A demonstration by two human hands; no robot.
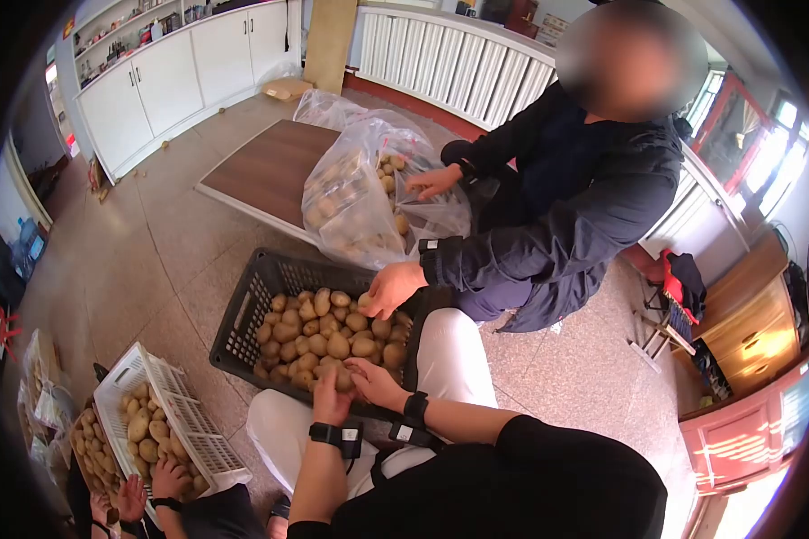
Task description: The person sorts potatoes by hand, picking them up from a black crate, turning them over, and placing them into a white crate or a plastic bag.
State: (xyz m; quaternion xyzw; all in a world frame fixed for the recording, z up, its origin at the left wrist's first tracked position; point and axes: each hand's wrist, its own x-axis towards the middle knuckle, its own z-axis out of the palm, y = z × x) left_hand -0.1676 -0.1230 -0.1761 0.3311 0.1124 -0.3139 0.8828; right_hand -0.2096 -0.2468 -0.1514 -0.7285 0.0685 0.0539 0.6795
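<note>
A potato (341,375) sits between my two hands over the near edge of a black plastic crate (227,321). My left hand (331,402) is closed on it from the left, wrist strap showing below. From the right, the fingers of my right hand (377,383) press against the same potato. Brown potatoes (313,325) fill much of the crate under and beyond my hands. Across from me, a person in a dark jacket reaches one hand (395,288) over the crate, by a potato at its right side.
The person's other hand (433,182) is at a clear plastic bag (346,202) of potatoes, which rests partly on a brown board (265,171). Lower left, a white crate (184,382) holds potatoes, with another person's hands (169,481) at it. A folding stool (661,332) stands right.
</note>
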